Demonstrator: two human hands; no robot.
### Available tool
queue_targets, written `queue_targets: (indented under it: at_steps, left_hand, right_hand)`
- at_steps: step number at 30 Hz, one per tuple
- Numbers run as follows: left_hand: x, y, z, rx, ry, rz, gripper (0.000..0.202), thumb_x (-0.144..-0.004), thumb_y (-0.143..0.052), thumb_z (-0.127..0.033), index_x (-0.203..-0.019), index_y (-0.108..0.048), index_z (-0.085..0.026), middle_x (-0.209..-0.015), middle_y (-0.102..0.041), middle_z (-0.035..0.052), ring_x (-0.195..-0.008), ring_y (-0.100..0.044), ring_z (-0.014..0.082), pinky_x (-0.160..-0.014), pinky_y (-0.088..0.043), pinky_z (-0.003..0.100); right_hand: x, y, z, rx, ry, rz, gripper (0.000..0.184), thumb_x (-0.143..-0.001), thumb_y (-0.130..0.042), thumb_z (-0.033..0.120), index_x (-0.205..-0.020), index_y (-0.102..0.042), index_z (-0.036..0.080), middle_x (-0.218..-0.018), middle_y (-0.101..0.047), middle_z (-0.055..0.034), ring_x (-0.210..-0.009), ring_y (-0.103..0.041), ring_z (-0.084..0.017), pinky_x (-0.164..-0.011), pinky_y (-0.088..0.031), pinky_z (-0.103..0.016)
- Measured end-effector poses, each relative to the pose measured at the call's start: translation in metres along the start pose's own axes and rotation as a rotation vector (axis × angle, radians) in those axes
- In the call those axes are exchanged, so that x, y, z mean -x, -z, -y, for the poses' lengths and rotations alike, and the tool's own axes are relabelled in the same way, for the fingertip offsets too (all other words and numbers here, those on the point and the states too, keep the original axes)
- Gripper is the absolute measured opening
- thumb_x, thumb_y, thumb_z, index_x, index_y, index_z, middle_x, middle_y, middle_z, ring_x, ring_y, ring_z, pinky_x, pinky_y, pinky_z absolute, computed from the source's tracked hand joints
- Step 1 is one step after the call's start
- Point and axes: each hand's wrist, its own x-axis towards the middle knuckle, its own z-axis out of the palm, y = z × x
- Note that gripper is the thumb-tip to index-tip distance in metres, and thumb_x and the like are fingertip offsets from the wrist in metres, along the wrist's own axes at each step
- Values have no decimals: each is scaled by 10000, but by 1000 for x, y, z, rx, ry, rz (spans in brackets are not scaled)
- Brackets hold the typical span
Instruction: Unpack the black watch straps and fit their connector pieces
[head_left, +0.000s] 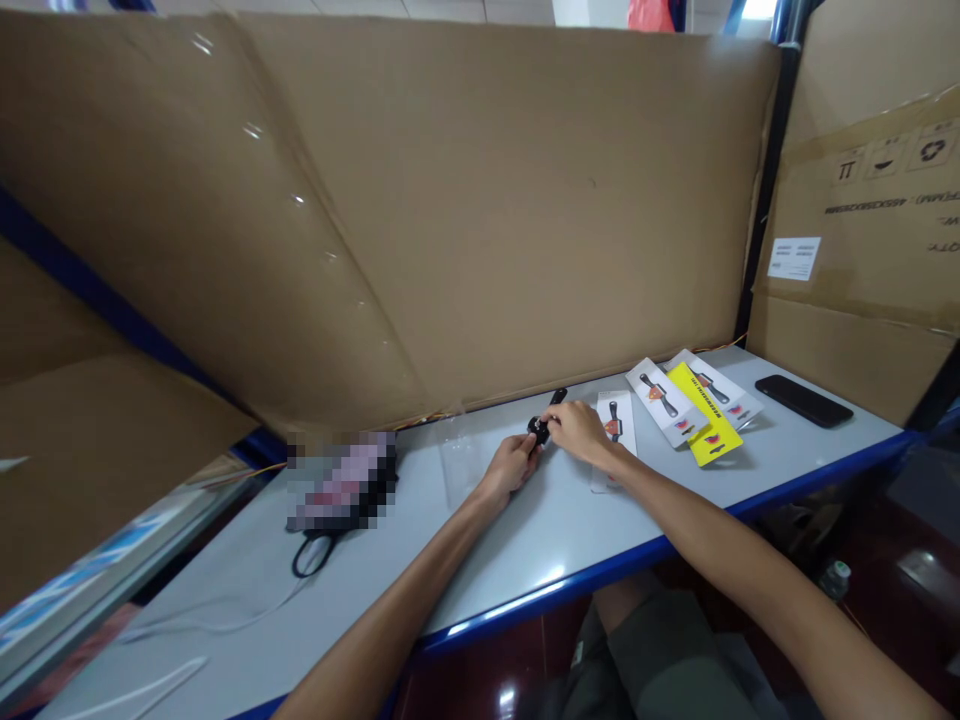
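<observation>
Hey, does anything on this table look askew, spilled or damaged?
Mildly askew: beyond the right hand, a yellow card overlaps two white cards at uneven angles, and its colour stands out against theirs. I can't see any spill or damage.

Smooth tool (538,429), glossy tabletop (540,535), matt cardboard (525,200)

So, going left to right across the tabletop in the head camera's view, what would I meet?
Pixelated bundle, clear plastic piece, left hand, small black object, right hand, white card partly behind the right forearm, yellow card, black phone.
</observation>
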Motion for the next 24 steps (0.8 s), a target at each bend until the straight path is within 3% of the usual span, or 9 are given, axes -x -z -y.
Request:
queue_targets:
  at_steps: [5, 12, 19, 24]
  left_hand:
    - [0, 0, -1, -7, 0, 6, 279, -901, -504, -384, -704, -470, -189, -421, -329, -99, -317, -218, 47, -344, -95, 198]
    - [-1, 1, 1, 4, -1, 11, 305, -890, -523, -430, -707, -471, -190, -423, -325, -105, -309, -214, 45, -338, -87, 203]
    - [-2, 1, 1, 8, 3, 18, 316, -873, -545, -446, -701, -465, -192, -420, -319, -106, -306, -214, 45, -340, -83, 206]
    - [-1, 1, 1, 13, -4, 27, 309, -875, -533, -435, -699, -465, -191, -422, -319, -104, -311, -213, 46, -341, -96, 205]
  right_hand:
    - [3, 3, 5, -61, 114, 55, 375, -879, -495, 156, -1109, -754, 300, -1077, -762, 14, -1021, -681, -159, -852, -456, -212]
    - [1, 3, 2, 18, 4, 37, 326, -886, -510, 187, -1053, -778, 270, -1044, -769, -37, -992, -693, -202, -825, -468, -246]
    - [6, 6, 8, -71, 110, 80, 388, -884, -496, 153, -1125, -750, 320, -1112, -753, 15, -1056, -672, -170, -876, -453, -224]
    - [4, 3, 7, 7, 23, 53, 327, -888, -500, 187, -1037, -779, 273, -1019, -772, -37, -967, -694, -198, -811, -462, -246]
